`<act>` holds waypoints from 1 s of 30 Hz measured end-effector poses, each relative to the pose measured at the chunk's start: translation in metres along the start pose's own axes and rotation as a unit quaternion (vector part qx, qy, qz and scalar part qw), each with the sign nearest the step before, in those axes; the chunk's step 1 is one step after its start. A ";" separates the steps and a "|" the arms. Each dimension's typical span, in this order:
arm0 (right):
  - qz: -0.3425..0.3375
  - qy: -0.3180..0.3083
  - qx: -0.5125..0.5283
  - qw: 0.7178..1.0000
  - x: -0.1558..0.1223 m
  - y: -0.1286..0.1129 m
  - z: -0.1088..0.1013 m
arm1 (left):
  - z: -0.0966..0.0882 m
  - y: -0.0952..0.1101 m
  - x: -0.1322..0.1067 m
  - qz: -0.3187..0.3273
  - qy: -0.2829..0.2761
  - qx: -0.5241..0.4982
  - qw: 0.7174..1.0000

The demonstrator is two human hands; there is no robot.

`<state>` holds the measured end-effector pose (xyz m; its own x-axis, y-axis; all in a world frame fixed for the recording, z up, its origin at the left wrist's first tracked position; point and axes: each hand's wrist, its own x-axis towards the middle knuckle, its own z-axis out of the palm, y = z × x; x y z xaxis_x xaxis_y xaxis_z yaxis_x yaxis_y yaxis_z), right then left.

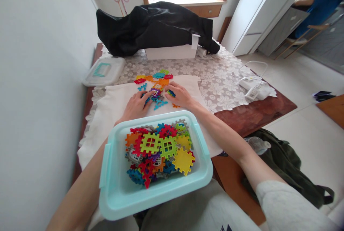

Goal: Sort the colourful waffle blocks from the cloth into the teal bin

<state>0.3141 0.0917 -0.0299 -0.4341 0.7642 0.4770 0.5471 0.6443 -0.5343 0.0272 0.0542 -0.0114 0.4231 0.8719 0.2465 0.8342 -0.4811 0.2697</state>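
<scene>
My left hand [137, 104] and my right hand [179, 96] rest on a white cloth [113, 105] on the table, both pinching at a small cluster of interlocking plastic pieces [156, 95] between them. The left fingers close on a blue and purple piece. The right fingers close on a piece with green and blue showing. A flat row of joined pieces [154, 77], red, orange, yellow and teal, lies just beyond the hands. A light blue tub [118, 191] on my lap holds several more coloured pieces [158, 150].
The tub's lid [103, 71] lies at the table's left. A black garment [158, 27] covers a white box [169, 52] at the back. White charger and cable [251, 87] sit at the right edge. A green bag [285, 163] is on the floor. Another person is at far right.
</scene>
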 end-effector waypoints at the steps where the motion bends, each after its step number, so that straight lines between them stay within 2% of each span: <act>1: 0.002 0.014 0.014 1.000 0.000 0.001 0.000 | 0.000 0.001 0.000 0.000 0.001 -0.001 1.000; 7: 0.029 0.101 0.122 0.987 0.003 -0.006 -0.005 | -0.004 0.003 -0.001 0.013 0.006 -0.003 1.000; 20: 0.102 0.185 0.228 0.950 0.005 -0.002 -0.003 | -0.006 0.006 0.000 0.014 -0.012 -0.001 1.000; 26: 0.128 0.217 0.314 0.915 0.009 -0.002 0.005 | -0.005 0.006 0.000 0.001 -0.004 0.003 1.000; 30: 0.128 0.260 0.405 0.867 0.015 0.002 0.005 | -0.005 0.007 0.001 -0.017 -0.014 0.026 0.999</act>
<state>0.3051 0.1045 -0.0280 0.1246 0.9044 0.4081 -0.1955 0.4256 -0.8835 0.0309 0.0510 -0.0045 0.4029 0.8905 0.2115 0.8653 -0.4459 0.2291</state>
